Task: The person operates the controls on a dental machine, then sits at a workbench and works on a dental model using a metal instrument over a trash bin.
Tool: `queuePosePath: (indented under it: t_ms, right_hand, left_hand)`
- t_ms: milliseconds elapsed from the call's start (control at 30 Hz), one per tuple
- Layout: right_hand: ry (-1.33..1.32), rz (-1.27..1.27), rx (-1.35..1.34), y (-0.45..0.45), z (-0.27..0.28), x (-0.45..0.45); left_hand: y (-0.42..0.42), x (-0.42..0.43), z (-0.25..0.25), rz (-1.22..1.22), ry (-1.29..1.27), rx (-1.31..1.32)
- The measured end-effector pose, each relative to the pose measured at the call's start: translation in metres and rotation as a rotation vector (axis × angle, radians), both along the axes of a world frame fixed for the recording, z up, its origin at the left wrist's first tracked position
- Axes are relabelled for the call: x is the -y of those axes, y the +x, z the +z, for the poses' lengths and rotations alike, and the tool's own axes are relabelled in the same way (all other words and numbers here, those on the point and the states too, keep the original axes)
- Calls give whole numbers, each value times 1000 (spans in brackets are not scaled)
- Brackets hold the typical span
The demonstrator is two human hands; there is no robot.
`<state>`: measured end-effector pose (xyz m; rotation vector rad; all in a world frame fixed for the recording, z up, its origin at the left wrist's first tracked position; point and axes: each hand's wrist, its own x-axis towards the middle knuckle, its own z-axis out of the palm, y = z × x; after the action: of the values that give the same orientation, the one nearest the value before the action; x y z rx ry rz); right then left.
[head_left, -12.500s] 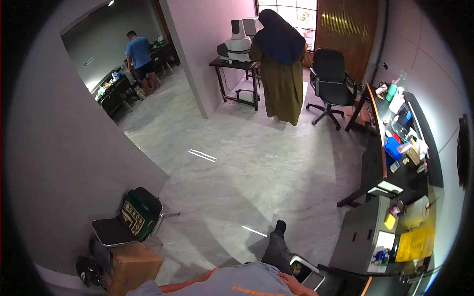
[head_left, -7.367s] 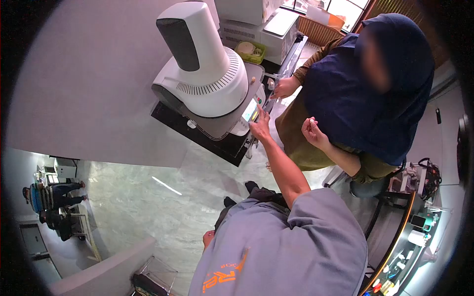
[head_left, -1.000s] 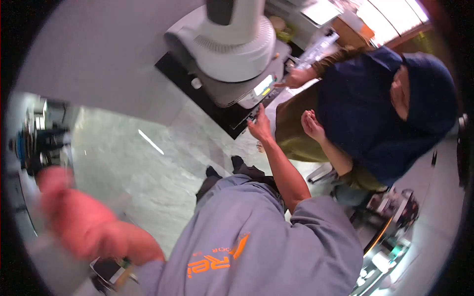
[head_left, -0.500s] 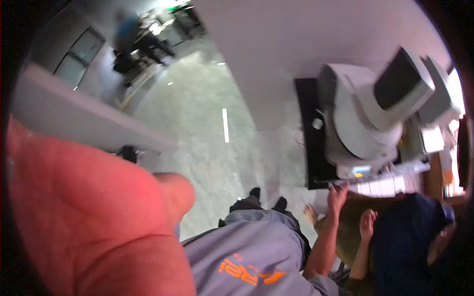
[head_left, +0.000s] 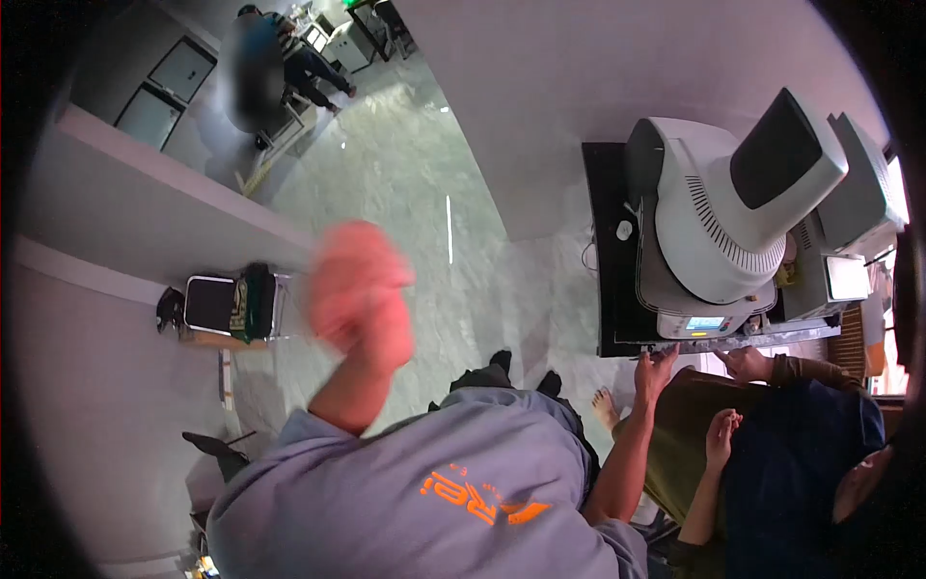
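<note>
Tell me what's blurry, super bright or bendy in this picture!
Head view: the left hand is smeared, likely by motion, while the machine looks sharper; head view: the window glares white and a bright streak marks the floor; head view: black, rounded corners suggest a wide lens.

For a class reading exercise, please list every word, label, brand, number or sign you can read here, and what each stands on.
"Rei", in orange, upside down on the grey shirt; the orange shape next to it may be a stylised letter.
Small orange marks by it, same shirt: too small and blurred to read.
Screen on the white machine: lit, any text too small to read.
I can read nothing else.
</note>
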<state>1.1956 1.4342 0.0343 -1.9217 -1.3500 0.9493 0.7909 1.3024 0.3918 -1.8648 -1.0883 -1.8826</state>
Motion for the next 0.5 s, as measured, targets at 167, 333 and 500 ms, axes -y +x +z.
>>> queuePosePath:
  t_ms: [167, 333, 500]
  right_hand:
    - [99, 29, -65, -3, 2, 4]
    - [90, 49, -70, -6, 2, 6]
    - [153, 11, -86, -9, 11, 6]
  left_hand:
    - [27, 10, -211, 300, -1264, 490]
    - [-15, 141, -385, 586, -1523, 75]
    - [-65, 237, -454, 482, -2149, -69]
